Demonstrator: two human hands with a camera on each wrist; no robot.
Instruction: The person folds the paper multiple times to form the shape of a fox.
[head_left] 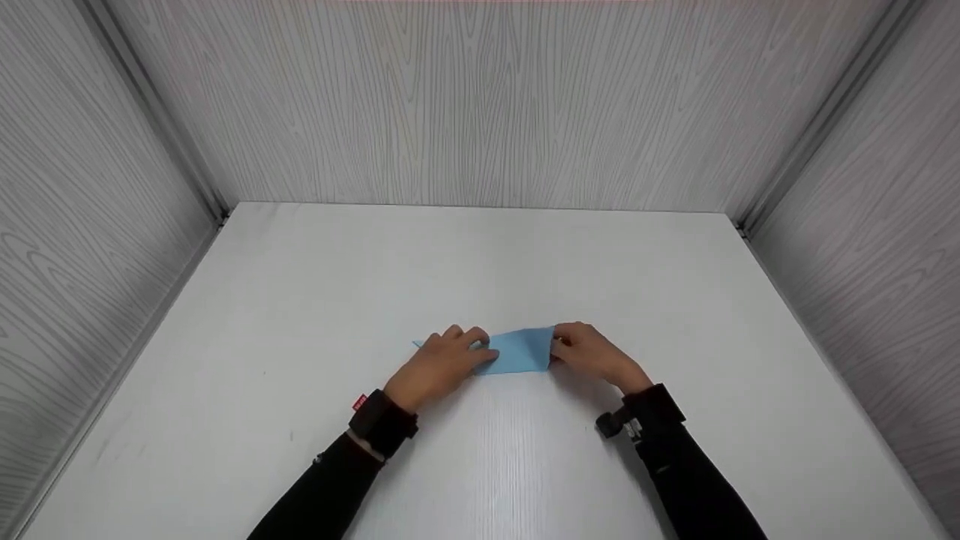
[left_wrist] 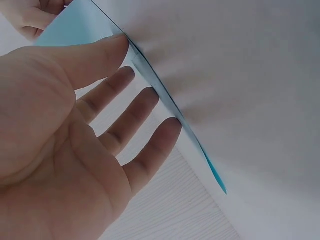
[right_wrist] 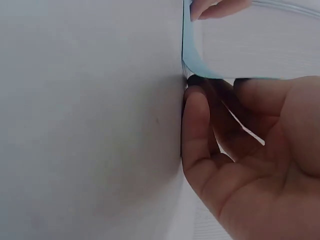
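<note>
A sheet of light blue paper (head_left: pixel 519 351) lies across the table, with its right end lifted and bent upward in the head view. My left hand (head_left: pixel 444 362) presses on the sheet's left part; its fingertips (left_wrist: pixel 170 125) and thumb rest along the paper, spread apart. A pointed blue corner sticks out beyond that hand. At the right end my right hand (head_left: pixel 592 352) pinches the paper's raised edge between thumb (right_wrist: pixel 257 95) and fingers. In the right wrist view the paper curves up from the table into this grip, and its lower fingers lie against the tabletop.
The white table (head_left: pixel 480 262) spreads around both hands. Grey wood-grain panels stand behind it (head_left: pixel 480 105), on the left (head_left: pixel 82 225) and on the right (head_left: pixel 862 225). Black bands with small devices circle both wrists, over black sleeves.
</note>
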